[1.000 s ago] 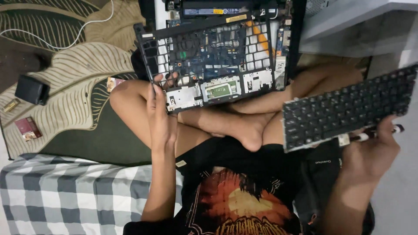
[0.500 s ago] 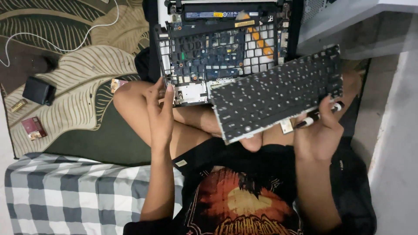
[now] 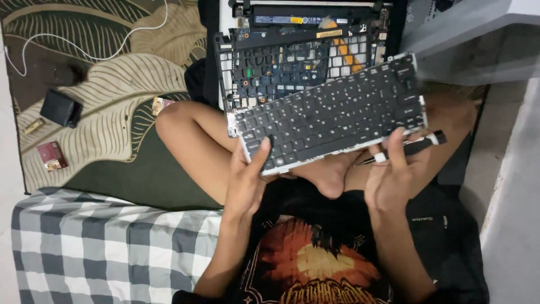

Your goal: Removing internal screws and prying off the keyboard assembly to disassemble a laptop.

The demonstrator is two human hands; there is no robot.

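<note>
Keyboard, a detached black laptop unit with a pale backing edge, was held at the centre of the frame, keys up and tilted so that its right end rose toward the upper right. Left hand gripped the lower left corner, thumb curled over the key face and fingers hidden beneath. Right hand supported the lower right edge with one finger raised against it, while the remaining fingers closed around a black-and-white screwdriver that projected to the right. Opened laptop chassis, its circuit board and empty key frame exposed, lay directly above the keyboard, partly overlapped by it. Good practice, as a judgement, called for keeping the thin panel level and supported at both ends to avoid flexing, lining its edges up with the key frame, and keeping the tool tip away from the board. Patterned mat at left carried a small black box and a red packet; checked cloth filled the lower left.
</note>
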